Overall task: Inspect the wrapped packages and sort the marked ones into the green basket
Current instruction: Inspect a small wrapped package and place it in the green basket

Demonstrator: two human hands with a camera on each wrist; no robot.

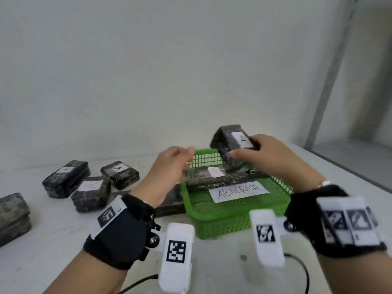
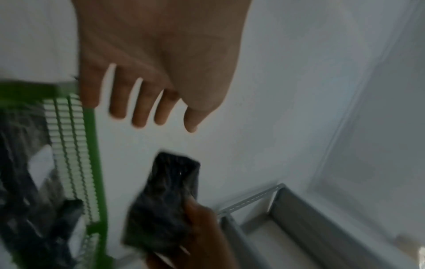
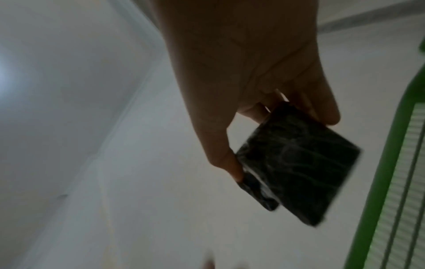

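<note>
My right hand point(image 1: 252, 148) grips a dark wrapped package point(image 1: 230, 145) with a white label marked "A", tilted above the far side of the green basket point(image 1: 214, 217). In the right wrist view thumb and fingers pinch that package point(image 3: 296, 163) by its edges. The same package point(image 2: 163, 205) shows in the left wrist view, held from below. My left hand point(image 1: 180, 158) hovers empty over the basket's left rim, fingers straight and spread point(image 2: 140, 109). One marked package point(image 1: 212, 177) lies inside the basket behind a paper sign reading "ABNORMAL" point(image 1: 238, 192).
Three labelled packages point(image 1: 65, 178), point(image 1: 91, 193), point(image 1: 119, 174) lie on the white table at the left, and another stack point(image 1: 12, 217) sits at the far left edge. A dark package point(image 1: 169, 204) rests against the basket's left side. A wall stands close behind.
</note>
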